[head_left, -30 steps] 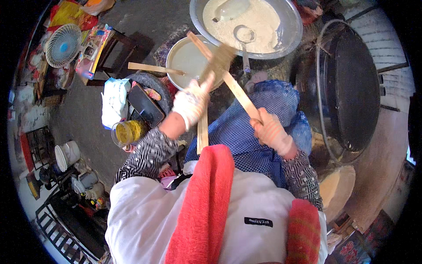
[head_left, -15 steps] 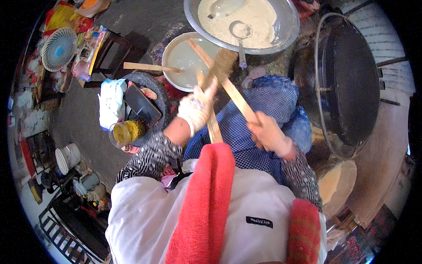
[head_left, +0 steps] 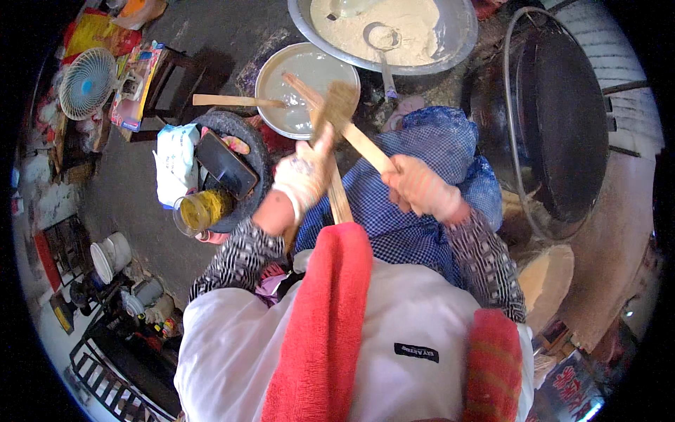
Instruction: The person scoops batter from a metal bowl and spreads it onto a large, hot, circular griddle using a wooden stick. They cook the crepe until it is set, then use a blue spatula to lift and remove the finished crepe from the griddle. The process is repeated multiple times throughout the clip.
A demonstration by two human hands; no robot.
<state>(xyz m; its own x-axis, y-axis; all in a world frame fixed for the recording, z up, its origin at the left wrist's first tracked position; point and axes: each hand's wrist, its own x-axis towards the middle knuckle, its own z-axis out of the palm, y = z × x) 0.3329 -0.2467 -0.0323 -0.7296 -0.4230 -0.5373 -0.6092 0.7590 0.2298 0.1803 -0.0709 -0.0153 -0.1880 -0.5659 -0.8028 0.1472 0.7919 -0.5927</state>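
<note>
Two hands [head_left: 422,188] with brush [head_left: 338,102] and wooden stick [head_left: 368,148], grey floor [head_left: 126,204], fan [head_left: 88,83] leftward

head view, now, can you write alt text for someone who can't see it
A person's right hand holds a wooden stick that crosses a blurred tan tool at the left hand, near a bowl of cloudy liquid. A grey basin of pale powder lies beyond.

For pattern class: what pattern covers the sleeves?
The sleeves have a black-and-white geometric pattern, clearest in head view.
</note>
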